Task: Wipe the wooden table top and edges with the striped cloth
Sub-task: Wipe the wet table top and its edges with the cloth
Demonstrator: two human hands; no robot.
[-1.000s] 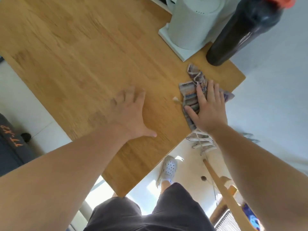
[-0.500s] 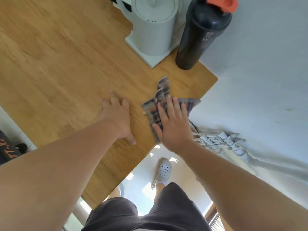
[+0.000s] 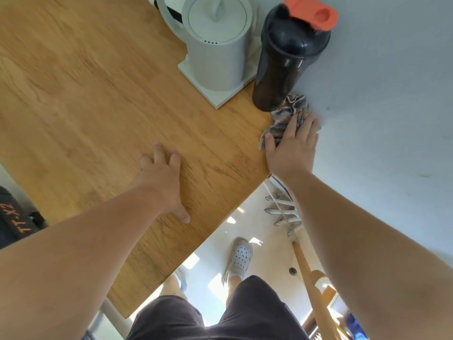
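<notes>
The wooden table (image 3: 98, 99) fills the upper left of the view, its right corner against a pale wall. The striped cloth (image 3: 286, 116) is bunched at that corner, between the wall and the foot of a dark bottle. My right hand (image 3: 293, 148) lies on the cloth with fingers spread, pressing it down at the table's right edge; the fingers cover the cloth's near part. My left hand (image 3: 163, 182) rests flat on the table top near the front edge, fingers apart, holding nothing.
A white kettle (image 3: 215, 42) on a white square base stands at the back. A dark shaker bottle (image 3: 286, 57) with an orange lid stands beside it, touching the cloth. Below the table edge are my shoe (image 3: 241, 256), a wooden pole (image 3: 313, 290) and white rack legs (image 3: 282, 212).
My right hand has slid the cloth away from me along the right edge, up to the corner by the bottle. My left hand stays flat on the table.
</notes>
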